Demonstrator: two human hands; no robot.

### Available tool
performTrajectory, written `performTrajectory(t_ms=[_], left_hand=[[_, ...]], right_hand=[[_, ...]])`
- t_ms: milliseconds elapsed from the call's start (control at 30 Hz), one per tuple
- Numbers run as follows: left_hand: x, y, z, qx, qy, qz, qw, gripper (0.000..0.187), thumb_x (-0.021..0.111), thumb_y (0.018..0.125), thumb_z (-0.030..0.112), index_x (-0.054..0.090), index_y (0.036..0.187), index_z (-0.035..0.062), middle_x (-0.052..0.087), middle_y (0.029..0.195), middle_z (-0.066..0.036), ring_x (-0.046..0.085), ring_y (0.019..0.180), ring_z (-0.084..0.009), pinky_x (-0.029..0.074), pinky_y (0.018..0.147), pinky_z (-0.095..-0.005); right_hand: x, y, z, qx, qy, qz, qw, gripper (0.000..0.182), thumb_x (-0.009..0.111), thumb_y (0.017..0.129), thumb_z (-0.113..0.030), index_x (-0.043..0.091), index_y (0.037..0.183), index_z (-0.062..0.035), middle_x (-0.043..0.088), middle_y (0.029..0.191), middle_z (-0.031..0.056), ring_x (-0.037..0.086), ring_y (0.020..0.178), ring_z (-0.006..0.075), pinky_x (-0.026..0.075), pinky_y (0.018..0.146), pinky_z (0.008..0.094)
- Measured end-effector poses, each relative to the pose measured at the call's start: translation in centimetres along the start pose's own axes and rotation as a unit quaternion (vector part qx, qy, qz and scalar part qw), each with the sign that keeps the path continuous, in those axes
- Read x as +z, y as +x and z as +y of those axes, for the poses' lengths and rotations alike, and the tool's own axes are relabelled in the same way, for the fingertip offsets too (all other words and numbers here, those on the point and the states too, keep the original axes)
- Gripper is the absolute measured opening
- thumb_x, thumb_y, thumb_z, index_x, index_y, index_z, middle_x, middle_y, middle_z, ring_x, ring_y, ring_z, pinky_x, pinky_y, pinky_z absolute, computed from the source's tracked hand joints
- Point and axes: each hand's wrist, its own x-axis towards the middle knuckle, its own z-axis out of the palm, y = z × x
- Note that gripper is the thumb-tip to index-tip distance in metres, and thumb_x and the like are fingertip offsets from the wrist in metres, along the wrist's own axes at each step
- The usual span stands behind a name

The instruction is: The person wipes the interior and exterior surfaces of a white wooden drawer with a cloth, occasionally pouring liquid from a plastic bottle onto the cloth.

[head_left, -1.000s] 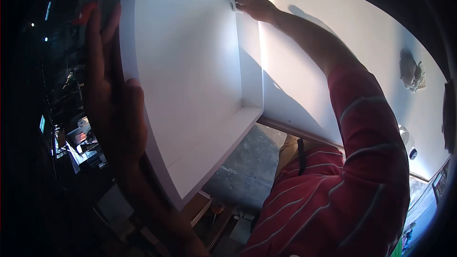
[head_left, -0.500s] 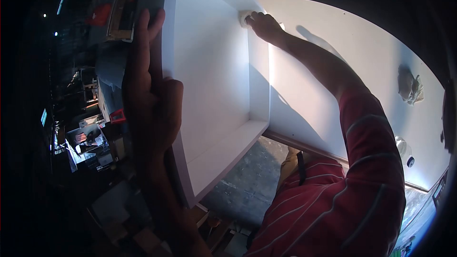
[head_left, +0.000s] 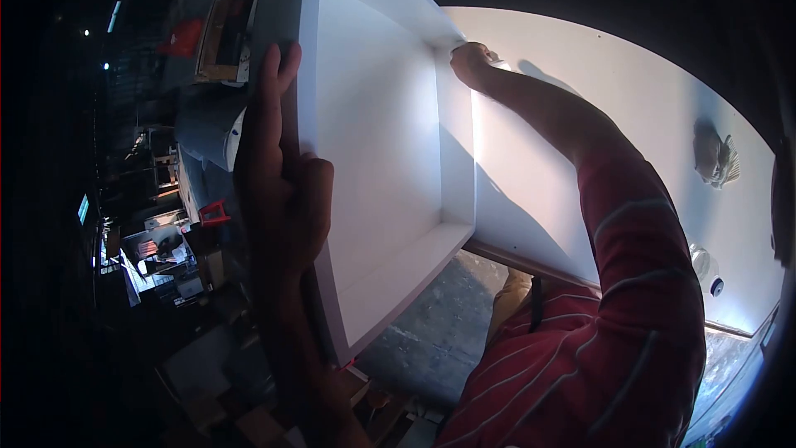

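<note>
A white open box like a drawer (head_left: 381, 141) stands tilted on its side against the white tabletop (head_left: 547, 166). My left hand (head_left: 286, 174) grips the box's near wall, thumb over the rim and fingers along the outer face. At the far end, my right hand (head_left: 476, 65) is closed at the rim by the upper corner. A bit of a whitish wad, seemingly cloth (head_left: 499, 64), shows beside its fingers; the rest is hidden by the hand.
A crumpled cloth (head_left: 715, 153) lies on the tabletop to the right. Nearer me are a clear bottle (head_left: 701, 261) and its dark round cap (head_left: 716, 287). Over on the left, a red stool (head_left: 213, 213) stands in the dim workshop.
My right hand has moved from inside the box's upper corner to its rim, and the wad is now mostly out of sight. My left hand keeps its hold; the view has shifted slightly.
</note>
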Motion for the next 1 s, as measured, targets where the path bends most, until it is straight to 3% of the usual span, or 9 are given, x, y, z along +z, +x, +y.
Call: performTrajectory(t_ms=[133, 200, 267, 400, 500, 667, 800, 900, 1000], left_hand=[[0.1, 0.0, -0.8, 0.037, -0.001, 0.009, 0.999, 0.077, 0.041, 0.068, -0.001, 0.028, 0.143, 0.0040, 0.045, 0.139, -0.018, 0.046, 0.127, -0.0307, 0.037, 0.103, -0.0414], [-0.1, 0.3, -0.9, 0.078, 0.024, 0.018, 0.997, 0.077, 0.041, 0.068, -0.001, 0.028, 0.143, 0.0040, 0.045, 0.138, -0.018, 0.046, 0.126, -0.0309, 0.039, 0.102, -0.0413], [0.0, 0.0, 0.0, -0.019, -0.052, -0.004, 0.998, 0.078, 0.041, 0.067, -0.001, 0.028, 0.144, 0.0042, 0.045, 0.138, -0.019, 0.047, 0.126, -0.0310, 0.039, 0.102, -0.0414], [0.4, 0.4, -0.5, 0.039, -0.026, 0.019, 0.999, 0.079, 0.040, 0.066, -0.001, 0.027, 0.144, 0.0045, 0.045, 0.139, -0.018, 0.046, 0.126, -0.0309, 0.036, 0.104, -0.0410], [0.1, 0.1, -1.0, 0.045, 0.037, 0.003, 0.998, 0.080, 0.040, 0.066, 0.000, 0.026, 0.145, 0.0047, 0.045, 0.139, -0.018, 0.043, 0.128, -0.0319, 0.034, 0.106, -0.0421], [-0.1, 0.3, -1.0, 0.045, -0.004, -0.001, 0.999, 0.079, 0.041, 0.067, -0.001, 0.026, 0.145, 0.0056, 0.044, 0.139, -0.020, 0.042, 0.129, -0.0329, 0.034, 0.105, -0.0427], [0.1, 0.4, -1.0, 0.079, -0.004, 0.011, 0.997, 0.079, 0.043, 0.067, -0.001, 0.026, 0.144, 0.0044, 0.046, 0.137, -0.020, 0.047, 0.124, -0.0327, 0.036, 0.104, -0.0420], [-0.2, 0.3, -0.1, -0.002, -0.048, 0.005, 0.999, 0.081, 0.050, 0.067, 0.001, 0.025, 0.145, 0.0040, 0.044, 0.137, -0.021, 0.047, 0.122, -0.0350, 0.037, 0.103, -0.0441], [0.1, 0.0, -0.4, 0.011, 0.125, 0.069, 0.990, 0.086, 0.058, 0.066, 0.005, 0.024, 0.145, 0.0036, 0.039, 0.136, -0.023, 0.045, 0.121, -0.0371, 0.038, 0.101, -0.0462]], right_hand=[[-0.5, -2.0, 2.6, 0.003, 0.021, -0.008, 1.000, 0.020, 0.063, 0.077, -0.013, 0.069, 0.095, -0.0063, 0.067, 0.088, 0.0072, 0.066, 0.075, 0.0213, 0.050, 0.046, 0.0336], [-1.2, -1.9, 2.3, 0.036, 0.079, 0.075, 0.993, 0.026, 0.062, 0.078, -0.012, 0.066, 0.102, -0.0036, 0.066, 0.091, 0.0122, 0.065, 0.081, 0.0222, 0.053, 0.051, 0.0342], [-1.2, -1.6, 0.5, 0.063, 0.245, 0.199, 0.947, 0.023, 0.055, 0.082, -0.012, 0.062, 0.103, -0.0055, 0.065, 0.092, 0.0133, 0.066, 0.081, 0.0219, 0.053, 0.050, 0.0335], [3.5, 0.9, -0.6, 0.026, 0.171, 0.239, 0.956, 0.029, 0.051, 0.086, -0.013, 0.055, 0.113, -0.0056, 0.056, 0.111, 0.0122, 0.064, 0.088, 0.0239, 0.053, 0.068, 0.0361], [3.0, 0.7, -0.2, 0.040, 0.169, 0.131, 0.976, 0.035, 0.053, 0.085, -0.014, 0.053, 0.118, -0.0043, 0.058, 0.107, 0.0126, 0.065, 0.081, 0.0225, 0.053, 0.064, 0.0341], [2.4, -3.4, 2.6, 0.043, 0.151, 0.066, 0.985, 0.018, 0.061, 0.078, -0.016, 0.065, 0.090, -0.0032, 0.068, 0.083, 0.0105, 0.067, 0.063, 0.0203, 0.050, 0.043, 0.0345], [2.2, -4.0, 3.9, 0.220, 0.377, 0.223, 0.872, 0.025, 0.054, 0.086, -0.023, 0.061, 0.099, -0.0026, 0.066, 0.091, 0.0137, 0.068, 0.077, 0.0255, 0.055, 0.064, 0.0382], [0.8, -5.6, 2.1, 0.205, 0.586, 0.364, 0.695, 0.027, 0.051, 0.087, -0.023, 0.057, 0.098, 0.0005, 0.063, 0.090, 0.0225, 0.063, 0.080, 0.0390, 0.052, 0.070, 0.0479], [-0.8, -9.4, -0.1, 0.189, 0.726, 0.391, 0.534, 0.023, 0.047, 0.088, -0.016, 0.054, 0.097, 0.0032, 0.061, 0.084, 0.0267, 0.061, 0.077, 0.0430, 0.049, 0.068, 0.0483]])
